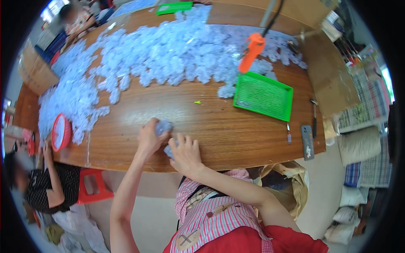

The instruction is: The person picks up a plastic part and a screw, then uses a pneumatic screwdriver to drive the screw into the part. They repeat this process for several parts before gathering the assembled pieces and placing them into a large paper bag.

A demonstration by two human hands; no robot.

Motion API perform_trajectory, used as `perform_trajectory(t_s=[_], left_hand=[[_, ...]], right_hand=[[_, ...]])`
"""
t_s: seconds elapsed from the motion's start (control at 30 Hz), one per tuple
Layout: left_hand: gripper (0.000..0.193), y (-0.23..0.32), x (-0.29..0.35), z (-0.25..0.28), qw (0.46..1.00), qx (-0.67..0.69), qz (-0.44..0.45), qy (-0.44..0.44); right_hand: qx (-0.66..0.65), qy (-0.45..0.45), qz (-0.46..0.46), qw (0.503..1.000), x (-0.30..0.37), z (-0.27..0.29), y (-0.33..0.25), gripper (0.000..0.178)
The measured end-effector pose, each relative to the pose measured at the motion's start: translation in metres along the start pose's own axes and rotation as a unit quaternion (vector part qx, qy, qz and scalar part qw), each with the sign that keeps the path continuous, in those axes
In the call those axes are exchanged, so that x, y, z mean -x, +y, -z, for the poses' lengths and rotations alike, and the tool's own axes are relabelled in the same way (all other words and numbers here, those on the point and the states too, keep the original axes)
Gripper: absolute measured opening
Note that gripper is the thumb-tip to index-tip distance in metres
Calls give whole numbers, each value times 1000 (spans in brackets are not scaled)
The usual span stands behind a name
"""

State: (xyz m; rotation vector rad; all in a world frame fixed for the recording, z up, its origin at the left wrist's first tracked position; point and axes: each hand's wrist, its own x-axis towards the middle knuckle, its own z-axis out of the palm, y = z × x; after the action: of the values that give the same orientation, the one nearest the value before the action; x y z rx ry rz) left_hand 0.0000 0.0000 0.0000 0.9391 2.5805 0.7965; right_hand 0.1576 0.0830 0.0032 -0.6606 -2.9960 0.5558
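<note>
Near the front edge of the wooden table, my left hand (148, 138) is closed round a translucent pale-blue plastic piece (163, 126) with a lumpy outline. Just right of it, my right hand (186, 155) curls over a second pale-blue plastic piece (169, 151), which shows partly past its fingers. My two hands are close together, and the fingertips on the far side of each piece are partly hidden. Beyond them, a wide heap of similar pale-blue pieces (168, 52) spreads across the back and left of the table (126, 139).
A green tray (270, 110) lies right, under a hanging orange tool (252, 52). A phone (307, 142) and a screwdriver-like tool (314, 120) rest at the right edge. A red basket (62, 132) stands left by a co-worker (52, 181). A yellow-green scrap (198, 102) lies mid-table.
</note>
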Motion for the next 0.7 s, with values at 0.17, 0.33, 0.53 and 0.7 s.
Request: perform_trajectory(t_s=[0.17, 0.33, 0.53, 0.7], left_hand=[[44, -17, -13, -14, 993, 101, -47, 39], [53, 10, 10, 8, 911, 377, 166, -17], [52, 109, 79, -39, 763, 470, 244, -371], [63, 230, 143, -161, 674, 400, 177, -596]], right_hand=[[-48, 8, -49, 998, -5, 15, 21, 52], [-320, 57, -103, 940, 22, 35, 83, 68], [-632, 129, -297, 704, 171, 55, 157, 67], [-514, 401, -597, 468, 309, -24, 225, 77]])
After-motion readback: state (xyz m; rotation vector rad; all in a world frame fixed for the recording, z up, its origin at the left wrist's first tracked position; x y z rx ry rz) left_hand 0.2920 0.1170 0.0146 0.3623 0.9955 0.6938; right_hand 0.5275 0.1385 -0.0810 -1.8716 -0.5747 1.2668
